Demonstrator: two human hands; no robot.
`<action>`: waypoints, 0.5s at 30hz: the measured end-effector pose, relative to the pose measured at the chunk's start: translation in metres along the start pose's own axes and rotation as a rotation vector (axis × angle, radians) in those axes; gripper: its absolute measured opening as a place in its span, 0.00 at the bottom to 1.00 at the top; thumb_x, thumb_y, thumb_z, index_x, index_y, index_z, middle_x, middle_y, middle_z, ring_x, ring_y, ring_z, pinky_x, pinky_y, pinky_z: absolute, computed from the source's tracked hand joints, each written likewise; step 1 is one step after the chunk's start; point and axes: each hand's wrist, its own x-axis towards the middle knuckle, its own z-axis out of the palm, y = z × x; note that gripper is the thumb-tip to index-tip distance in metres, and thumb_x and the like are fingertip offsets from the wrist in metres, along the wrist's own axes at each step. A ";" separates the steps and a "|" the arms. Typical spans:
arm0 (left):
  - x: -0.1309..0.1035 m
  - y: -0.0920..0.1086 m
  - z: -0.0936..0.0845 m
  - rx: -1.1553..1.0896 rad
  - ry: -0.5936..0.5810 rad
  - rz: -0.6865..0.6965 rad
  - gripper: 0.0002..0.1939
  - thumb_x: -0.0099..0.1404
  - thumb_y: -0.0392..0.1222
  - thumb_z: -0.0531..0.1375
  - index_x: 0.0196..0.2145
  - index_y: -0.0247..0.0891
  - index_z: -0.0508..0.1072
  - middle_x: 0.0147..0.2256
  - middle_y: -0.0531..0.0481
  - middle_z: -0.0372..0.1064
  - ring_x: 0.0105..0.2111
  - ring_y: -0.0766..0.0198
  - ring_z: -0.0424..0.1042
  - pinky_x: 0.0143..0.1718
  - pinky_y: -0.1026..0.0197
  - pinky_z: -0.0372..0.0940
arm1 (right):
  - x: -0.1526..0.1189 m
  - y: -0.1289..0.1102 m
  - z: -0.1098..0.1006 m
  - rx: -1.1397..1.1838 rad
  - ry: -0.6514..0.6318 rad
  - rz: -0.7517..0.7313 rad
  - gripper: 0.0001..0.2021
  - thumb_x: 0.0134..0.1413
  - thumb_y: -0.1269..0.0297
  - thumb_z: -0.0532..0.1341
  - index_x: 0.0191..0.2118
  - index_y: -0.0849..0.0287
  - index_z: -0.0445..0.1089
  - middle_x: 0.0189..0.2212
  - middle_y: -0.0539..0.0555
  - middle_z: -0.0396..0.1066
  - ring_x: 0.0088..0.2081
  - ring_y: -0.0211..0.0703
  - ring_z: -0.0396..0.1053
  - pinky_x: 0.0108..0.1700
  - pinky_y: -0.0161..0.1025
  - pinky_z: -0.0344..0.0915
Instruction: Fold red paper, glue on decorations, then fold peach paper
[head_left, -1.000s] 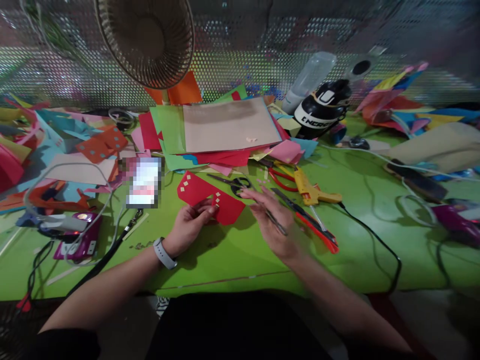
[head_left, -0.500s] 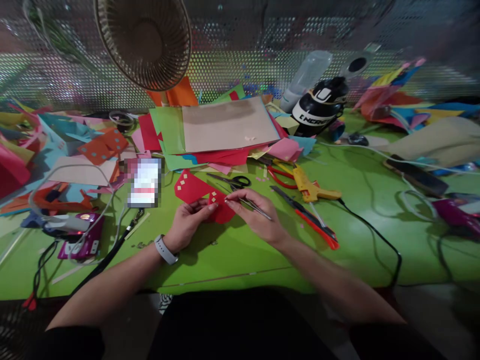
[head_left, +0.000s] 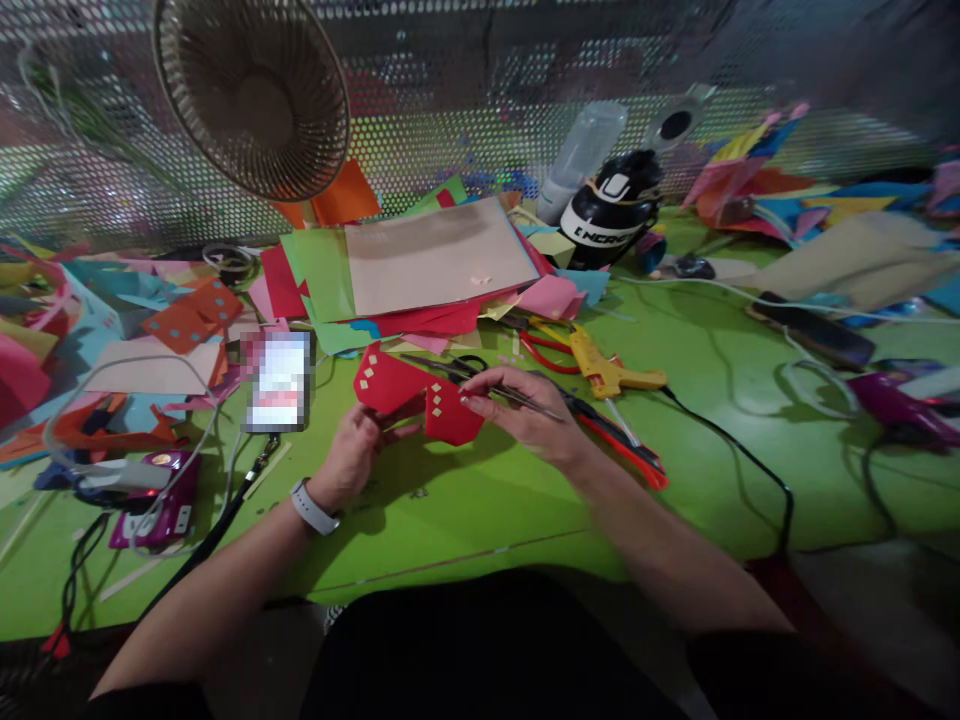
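Note:
A folded red paper piece with several small pale diamonds on it hangs just above the green table. My left hand, with a pale band at the wrist, grips its lower left part between thumb and fingers. At the piece's right edge, my right hand is closed round slim metal tweezers, whose rear end sticks out to the right. Its fingertips are by the paper's upper right corner. Black-handled scissors lie just behind, partly covered by the paper and my right hand.
Right of my hands lie a yellow glue gun and a red-handled cutter. Coloured sheets are stacked behind, near a fan and a black jug. A lit phone and cables lie left.
The red paper has opened out and tilted up, and my left thumb has moved off its front face. Another pale diamond shows on the right part. The view has shifted slightly.

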 end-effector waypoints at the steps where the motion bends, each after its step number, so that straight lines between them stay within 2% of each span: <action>1: 0.002 0.002 -0.002 -0.023 0.059 0.016 0.34 0.49 0.64 0.70 0.46 0.38 0.76 0.48 0.39 0.77 0.46 0.51 0.76 0.44 0.54 0.72 | 0.001 0.001 -0.005 -0.050 -0.025 -0.037 0.07 0.54 0.58 0.68 0.38 0.52 0.77 0.34 0.50 0.78 0.37 0.43 0.74 0.42 0.43 0.71; 2: 0.004 0.005 -0.004 -0.038 0.120 0.025 0.30 0.51 0.64 0.70 0.44 0.38 0.77 0.45 0.42 0.78 0.42 0.55 0.78 0.41 0.58 0.73 | 0.002 0.001 -0.009 -0.107 -0.050 -0.087 0.06 0.55 0.59 0.67 0.38 0.51 0.77 0.35 0.50 0.78 0.39 0.44 0.74 0.45 0.45 0.71; 4: 0.007 0.010 -0.006 -0.029 0.210 0.037 0.21 0.53 0.55 0.72 0.39 0.39 0.79 0.39 0.48 0.79 0.36 0.63 0.77 0.36 0.64 0.72 | 0.004 0.001 -0.014 -0.216 -0.069 -0.234 0.05 0.57 0.62 0.65 0.40 0.48 0.77 0.36 0.49 0.79 0.42 0.46 0.75 0.53 0.50 0.68; 6: 0.009 0.015 -0.006 -0.004 0.231 0.053 0.13 0.53 0.44 0.73 0.36 0.39 0.79 0.36 0.51 0.79 0.35 0.66 0.77 0.39 0.67 0.72 | 0.003 -0.002 -0.015 -0.289 -0.031 -0.391 0.08 0.58 0.66 0.64 0.41 0.46 0.77 0.37 0.49 0.79 0.44 0.46 0.75 0.59 0.54 0.63; 8: 0.009 0.019 -0.007 -0.014 0.205 0.069 0.12 0.52 0.38 0.73 0.35 0.38 0.79 0.37 0.51 0.79 0.38 0.65 0.77 0.44 0.65 0.71 | 0.001 -0.007 -0.013 -0.297 0.055 -0.483 0.10 0.58 0.68 0.63 0.42 0.45 0.77 0.38 0.49 0.79 0.47 0.47 0.75 0.61 0.55 0.61; 11: 0.008 0.022 -0.006 -0.055 0.176 0.069 0.13 0.52 0.37 0.73 0.36 0.39 0.78 0.38 0.51 0.79 0.40 0.63 0.78 0.43 0.64 0.72 | -0.001 -0.010 -0.012 -0.195 0.269 -0.416 0.10 0.59 0.65 0.63 0.45 0.46 0.75 0.45 0.50 0.78 0.52 0.49 0.72 0.61 0.55 0.63; 13: 0.008 0.024 -0.006 -0.062 0.172 0.062 0.13 0.52 0.36 0.73 0.36 0.39 0.78 0.37 0.52 0.79 0.39 0.63 0.78 0.42 0.64 0.73 | 0.002 -0.007 -0.013 -0.072 0.434 -0.273 0.09 0.59 0.59 0.63 0.45 0.49 0.74 0.46 0.52 0.77 0.52 0.48 0.72 0.58 0.53 0.66; 15: 0.007 0.026 -0.004 -0.076 0.169 0.066 0.12 0.53 0.36 0.73 0.35 0.40 0.77 0.37 0.52 0.79 0.40 0.63 0.78 0.43 0.63 0.73 | 0.008 0.000 -0.015 0.102 0.509 -0.102 0.11 0.60 0.51 0.62 0.43 0.51 0.73 0.42 0.52 0.78 0.47 0.47 0.75 0.53 0.50 0.70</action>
